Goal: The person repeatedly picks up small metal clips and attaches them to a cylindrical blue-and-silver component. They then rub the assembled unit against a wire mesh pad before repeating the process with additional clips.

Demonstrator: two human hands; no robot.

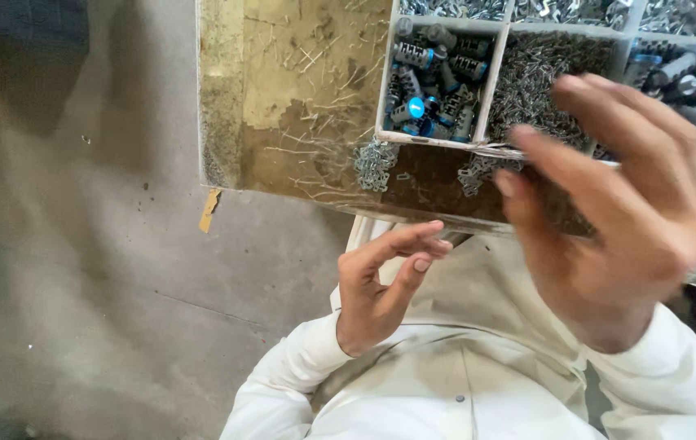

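Left hand: the left hand is up near the chest, just below the edge of the bench. Its fingers are curled a little and its thumb and fingertips sit close together. I cannot tell if a tiny part sits between them.

Right hand: the right hand is raised close to the camera, so it looks big and blurry. Its fingers are spread wide and it holds nothing that I can see. It covers part of the tray.

Tray: it is a white box with walls that split it into little bins. It sits on the far right part of the bench.

Plugs: the plugs are small grey tubes, some with shiny blue ends. They lie in a heap in the left bin.

Clips: the clips are tiny, thin and silver. They fill the middle bin just right of the plugs. A few clumps lie loose on the bench, touching the front of the tray.

Bench top: it is brown, worn and patchy, with thin bits of wire scattered on it.

How to do it well: I think the clips tangle easily. It is best to pinch one with the fingertips and lift slowly, so the others drop off.
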